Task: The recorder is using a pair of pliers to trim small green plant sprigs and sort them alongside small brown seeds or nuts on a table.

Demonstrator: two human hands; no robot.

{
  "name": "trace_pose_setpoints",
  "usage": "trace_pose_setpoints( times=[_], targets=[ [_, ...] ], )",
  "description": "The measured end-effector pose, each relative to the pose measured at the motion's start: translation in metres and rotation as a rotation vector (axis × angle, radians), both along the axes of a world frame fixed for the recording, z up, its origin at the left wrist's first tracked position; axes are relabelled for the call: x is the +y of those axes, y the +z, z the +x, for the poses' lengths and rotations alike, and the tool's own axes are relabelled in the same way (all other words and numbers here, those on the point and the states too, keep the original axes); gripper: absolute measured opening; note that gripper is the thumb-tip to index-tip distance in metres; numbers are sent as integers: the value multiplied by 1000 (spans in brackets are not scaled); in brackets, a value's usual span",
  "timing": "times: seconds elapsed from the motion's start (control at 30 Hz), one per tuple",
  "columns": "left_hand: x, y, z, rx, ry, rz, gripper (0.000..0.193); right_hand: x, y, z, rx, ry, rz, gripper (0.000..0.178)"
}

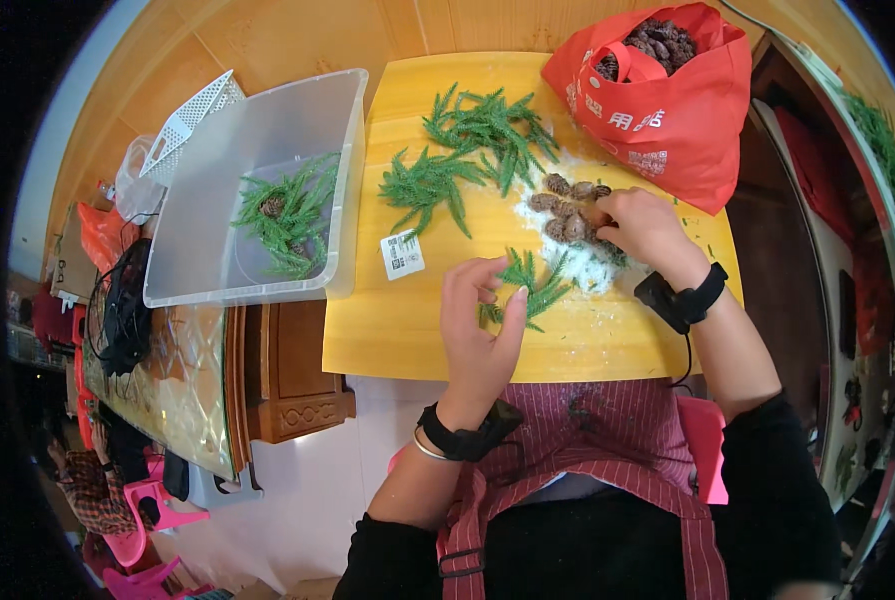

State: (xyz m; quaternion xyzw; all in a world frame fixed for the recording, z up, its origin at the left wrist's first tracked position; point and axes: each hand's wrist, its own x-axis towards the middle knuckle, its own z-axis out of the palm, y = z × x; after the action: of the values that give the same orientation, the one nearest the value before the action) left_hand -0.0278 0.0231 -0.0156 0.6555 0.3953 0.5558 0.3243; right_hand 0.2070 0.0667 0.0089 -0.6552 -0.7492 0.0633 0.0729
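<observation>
My left hand hovers over the near part of the yellow tabletop, thumb and fingers apart. Just beyond the thumb is a small green artificial pine sprig, partly hidden by it; no firm grip on it shows. My right hand reaches into a cluster of brown pine cones, fingertips pinched at a cone on the cluster's right side. White powdery bits lie under and around the cones. Farther back are more green sprigs, with another sprig nearer the middle.
A clear plastic bin at the left holds green sprigs with a cone among them. At the back right stands a red bag full of pine cones. A white printed card lies on the tabletop. Pink stools stand far left, near a seated person.
</observation>
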Motion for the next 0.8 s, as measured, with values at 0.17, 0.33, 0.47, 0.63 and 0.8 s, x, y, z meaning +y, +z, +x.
trace_pose_setpoints(
  times=[0.17,0.33,0.47,0.63,0.8],
  targets=[
    [0,-2,-1,2,-88,-33,31,-5,7,-2,-25,28,-4,10],
    [-3,-4,-1,21,-103,-29,29,-11,0,-2,-116,113,134,6],
    [0,-7,4,-7,-84,1,29,-10,-11,-1,-239,152,281,7],
    [-2,-2,0,48,-111,-2,27,-9,-8,-3,-297,200,321,4],
    [1,-5,2,49,-128,-13,27,-9,-2,-12,-204,200,295,5]
  ],
)
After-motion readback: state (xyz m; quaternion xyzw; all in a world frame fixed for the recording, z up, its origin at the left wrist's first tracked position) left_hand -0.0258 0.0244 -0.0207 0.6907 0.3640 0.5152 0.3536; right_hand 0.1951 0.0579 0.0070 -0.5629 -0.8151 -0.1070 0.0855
